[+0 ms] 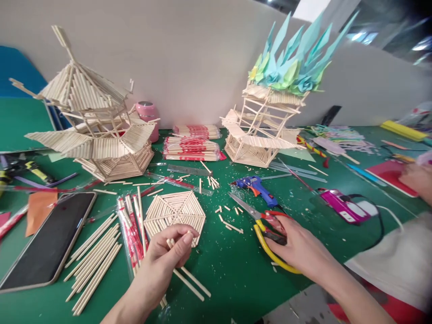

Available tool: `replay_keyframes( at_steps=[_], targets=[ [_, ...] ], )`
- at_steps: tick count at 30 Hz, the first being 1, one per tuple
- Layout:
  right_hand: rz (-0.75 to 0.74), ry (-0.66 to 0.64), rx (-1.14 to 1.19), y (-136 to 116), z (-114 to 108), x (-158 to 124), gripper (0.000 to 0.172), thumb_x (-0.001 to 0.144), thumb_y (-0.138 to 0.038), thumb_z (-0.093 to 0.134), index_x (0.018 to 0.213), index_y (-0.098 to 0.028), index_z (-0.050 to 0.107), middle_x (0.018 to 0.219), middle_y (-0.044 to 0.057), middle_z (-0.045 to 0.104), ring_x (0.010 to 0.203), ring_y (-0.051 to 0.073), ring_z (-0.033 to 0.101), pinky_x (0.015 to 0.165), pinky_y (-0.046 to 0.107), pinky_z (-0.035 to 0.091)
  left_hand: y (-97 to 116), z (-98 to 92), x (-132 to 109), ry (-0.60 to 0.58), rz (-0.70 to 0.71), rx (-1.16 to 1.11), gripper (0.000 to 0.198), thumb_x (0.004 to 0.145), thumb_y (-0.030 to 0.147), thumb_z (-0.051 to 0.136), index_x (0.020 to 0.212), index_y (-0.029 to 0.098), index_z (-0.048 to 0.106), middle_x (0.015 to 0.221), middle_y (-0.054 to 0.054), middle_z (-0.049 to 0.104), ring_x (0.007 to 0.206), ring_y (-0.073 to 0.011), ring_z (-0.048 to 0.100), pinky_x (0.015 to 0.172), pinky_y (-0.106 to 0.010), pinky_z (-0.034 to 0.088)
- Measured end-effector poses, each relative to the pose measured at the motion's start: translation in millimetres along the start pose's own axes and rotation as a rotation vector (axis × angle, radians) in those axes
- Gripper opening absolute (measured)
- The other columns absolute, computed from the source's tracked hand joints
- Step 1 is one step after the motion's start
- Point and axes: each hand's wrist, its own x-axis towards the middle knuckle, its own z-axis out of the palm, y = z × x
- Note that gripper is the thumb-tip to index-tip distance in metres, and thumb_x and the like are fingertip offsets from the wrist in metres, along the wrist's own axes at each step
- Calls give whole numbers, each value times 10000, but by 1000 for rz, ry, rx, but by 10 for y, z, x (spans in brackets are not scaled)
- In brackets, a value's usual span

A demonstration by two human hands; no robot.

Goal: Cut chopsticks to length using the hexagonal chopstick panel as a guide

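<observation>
My left hand is closed in a pinch on a couple of thin wooden sticks, which slant down to the right below the fingers. Just behind it lies a flat, many-sided panel of sticks, partly covered by the hand. My right hand closes around yellow-handled pliers at the table; their jaws are hard to make out. Right beside them, scissors with red handles lie partly under the fingers. A blue hot glue gun rests just beyond the scissors.
Two stick-built pavilions stand at the back, one topped with blue-green paper leaves. Bundled sticks lie between them. Loose sticks and a phone are left. At right are a pink device and another person's hand.
</observation>
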Motion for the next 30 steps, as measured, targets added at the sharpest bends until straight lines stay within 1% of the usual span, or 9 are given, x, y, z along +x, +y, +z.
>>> replay_keyframes(
  at_steps=[3, 6, 9, 14, 16, 18, 23, 26, 30],
  targets=[
    [-38, 21, -62, 131, -23, -22, 446, 692, -459, 563, 1005, -141, 558, 945, 152, 668, 833, 324, 653, 672, 428, 538, -3, 23, 0, -7, 27, 22, 292, 713, 441, 646, 732, 150, 673, 455, 75, 319, 443, -63, 256, 440, -232, 152],
    [-85, 96, -47, 72, -77, -63, 426, 735, -508, 526, 996, -173, 564, 978, 134, 648, 832, 316, 645, 660, 420, 530, 11, 60, -7, -24, 33, 63, 313, 740, 445, 609, 797, 150, 698, 448, 79, 300, 435, -67, 249, 432, -229, 162],
    [-168, 140, 138, -195, -96, -124, 337, 787, -475, 519, 1008, -221, 549, 981, 88, 650, 822, 255, 650, 671, 344, 533, 55, 131, -34, -17, 44, 172, 302, 768, 413, 576, 877, 166, 711, 457, 74, 309, 431, -72, 253, 419, -219, 182],
    [-399, 95, 328, -762, -15, -187, 217, 840, -339, 513, 1028, -231, 516, 903, 52, 644, 801, 204, 622, 707, 320, 516, 235, 136, -167, 49, 189, 617, 338, 790, 325, 545, 1096, 209, 629, 664, -18, 558, 567, -142, 495, 497, -234, 392],
    [-452, 39, 381, -912, 19, -192, 206, 851, -310, 504, 1042, -232, 501, 910, 50, 631, 805, 192, 614, 702, 309, 517, 326, -13, -237, 125, 307, 838, 345, 822, 295, 487, 1139, 200, 584, 816, -67, 615, 696, -182, 574, 615, -267, 449],
    [-474, -12, 436, -1002, 49, -200, 197, 857, -301, 496, 1041, -230, 494, 910, 51, 619, 801, 186, 609, 688, 302, 520, 399, -254, -308, 245, 433, 1114, 305, 843, 272, 406, 1029, 159, 620, 884, -116, 630, 831, -240, 588, 717, -322, 449],
    [-474, -70, 514, -1074, 129, -243, 167, 863, -278, 474, 1015, -213, 496, 881, 52, 599, 779, 176, 597, 670, 298, 516, 389, -877, -478, 458, 348, 1675, 317, 836, 237, 320, 949, 130, 597, 827, -120, 570, 725, -263, 582, 632, -352, 443],
    [-464, -105, 527, -1090, 179, -261, 162, 863, -265, 463, 1006, -200, 501, 852, 49, 593, 750, 167, 590, 665, 293, 511, 288, -1039, -523, 505, 301, 1787, 279, 835, 194, 316, 921, 154, 578, 802, -88, 540, 722, -233, 568, 647, -325, 443],
    [-465, -162, 511, -1140, 256, -299, 158, 850, -224, 463, 998, -198, 514, 803, 29, 576, 649, 146, 561, 600, 278, 496, 190, -1079, -493, 537, 287, 1809, 278, 851, 197, 290, 830, 170, 566, 785, -82, 530, 700, -216, 549, 626, -310, 446]
  ],
)
